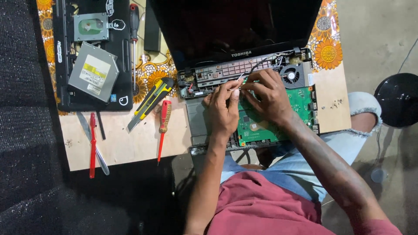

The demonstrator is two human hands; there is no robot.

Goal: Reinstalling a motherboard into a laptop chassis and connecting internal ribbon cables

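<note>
An opened laptop (pixel 197 119) lies on the wooden table with its top cover off, so the green circuit board (pixel 300 101) and a round fan (pixel 291 75) show. Its dark screen (pixel 226 24) stands open at the back. My left hand (pixel 223 109) and my right hand (pixel 267 93) meet over the middle of the board. Between their fingertips they pinch a thin white wire (pixel 240 79) that runs toward black cables near the hinge.
Left of the laptop lie a yellow utility knife (pixel 150 102), a red-handled screwdriver (pixel 163 124), red-handled scissors (pixel 92 146) and a black laptop base (pixel 124 65) with a silver optical drive (pixel 93 72) on it. A black stool (pixel 398 100) stands at the right.
</note>
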